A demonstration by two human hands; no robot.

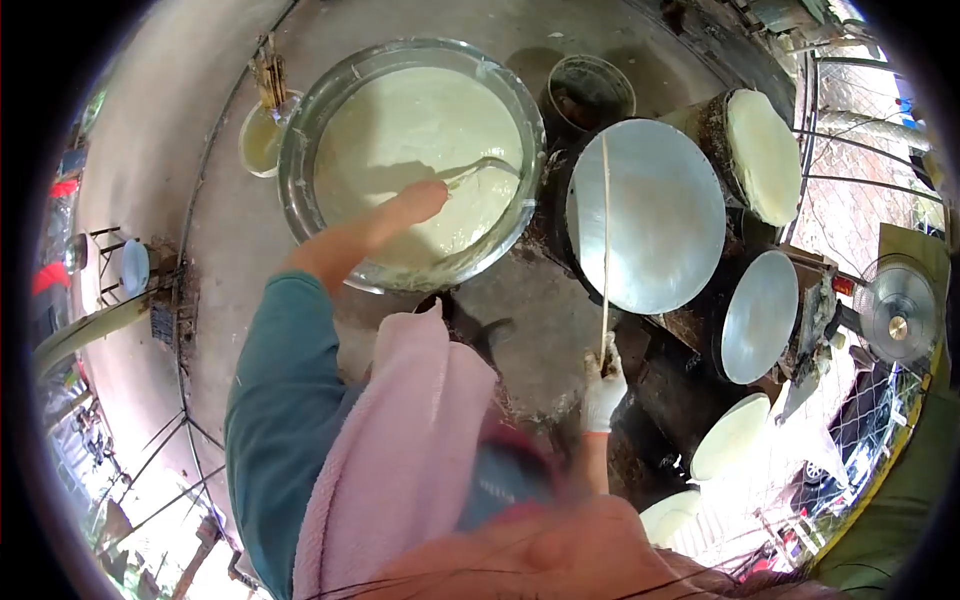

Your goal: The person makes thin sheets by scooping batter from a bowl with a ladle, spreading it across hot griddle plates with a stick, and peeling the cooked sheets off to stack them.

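Note:
My left hand [425, 201] is closed on a ladle [490, 164] above a wide metal basin [297, 190]. Pale, creamy batter [410, 120] fills much of the basin, and part of the ladle is hidden in it. On my right hand [603, 390] is a white glove. Its fingers are wrapped round a long thin stick [606, 230], which stretches forward across a large round griddle [665, 215]. Faint brownish marks show on the griddle's silvery surface.
Right of the griddle are a pale-topped drum [764, 155], a second griddle [760, 318] and a fan [898, 312]. Pale round discs [730, 437] lie lower right. A dark bucket [592, 92] stands behind the griddle, and a small yellowish tub [262, 140] left of the basin.

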